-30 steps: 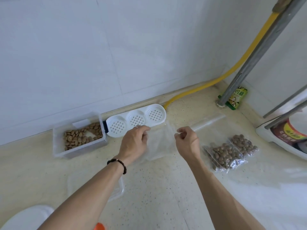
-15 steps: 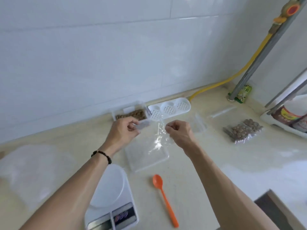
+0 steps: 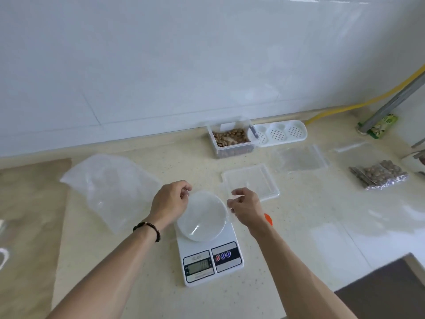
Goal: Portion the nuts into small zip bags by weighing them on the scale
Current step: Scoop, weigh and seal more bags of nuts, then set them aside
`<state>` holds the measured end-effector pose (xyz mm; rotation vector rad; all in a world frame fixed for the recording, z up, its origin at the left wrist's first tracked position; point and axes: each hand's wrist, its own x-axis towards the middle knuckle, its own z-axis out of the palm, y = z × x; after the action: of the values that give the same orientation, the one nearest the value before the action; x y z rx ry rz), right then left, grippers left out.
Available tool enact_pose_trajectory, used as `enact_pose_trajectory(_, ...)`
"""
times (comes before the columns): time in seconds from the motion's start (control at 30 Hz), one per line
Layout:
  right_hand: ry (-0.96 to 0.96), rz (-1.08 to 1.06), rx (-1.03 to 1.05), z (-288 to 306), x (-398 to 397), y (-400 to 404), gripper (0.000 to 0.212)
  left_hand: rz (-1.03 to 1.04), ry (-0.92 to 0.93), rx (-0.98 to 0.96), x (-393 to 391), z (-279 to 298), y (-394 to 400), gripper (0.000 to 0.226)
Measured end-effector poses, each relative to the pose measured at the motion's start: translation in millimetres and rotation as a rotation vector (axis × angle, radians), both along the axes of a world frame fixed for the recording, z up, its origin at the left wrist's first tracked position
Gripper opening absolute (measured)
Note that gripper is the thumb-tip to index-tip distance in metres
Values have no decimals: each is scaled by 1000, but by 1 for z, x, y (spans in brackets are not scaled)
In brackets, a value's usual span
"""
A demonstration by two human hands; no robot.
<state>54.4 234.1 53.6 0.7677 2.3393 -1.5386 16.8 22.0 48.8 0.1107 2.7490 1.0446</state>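
A white digital scale sits on the counter in front of me, its display lit. My left hand and my right hand each pinch an upper edge of a small clear zip bag, holding it spread over the scale's round platform. A clear box of brown nuts stands by the wall. Two filled zip bags of nuts lie at the right. An empty zip bag lies flat beyond the box lid.
The clear box lid lies right of my hands. A large clear plastic bag lies at the left. A white three-hole tray stands by the wall. An orange spoon peeks out behind my right wrist. A yellow hose runs along the wall.
Both hands carried the small clear bag back from near the nut box to over the scale platform. My view dropped toward the scale.
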Motion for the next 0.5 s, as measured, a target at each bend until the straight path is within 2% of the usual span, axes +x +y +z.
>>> enact_pose_trajectory(0.2, -27, -16, 79, -11, -7, -1, 42, 0, 111, -72, -5, -19, 3, 22)
enact_pose_trajectory(0.33, -28, 80, 218, -7, -4, 0, 51, 9, 213, -139, 1, -20, 1, 29)
enact_pose_trajectory(0.5, 34, 149, 420, -9, 26, 1, 44, -14, 291, -152, 45, -20, -9, 34)
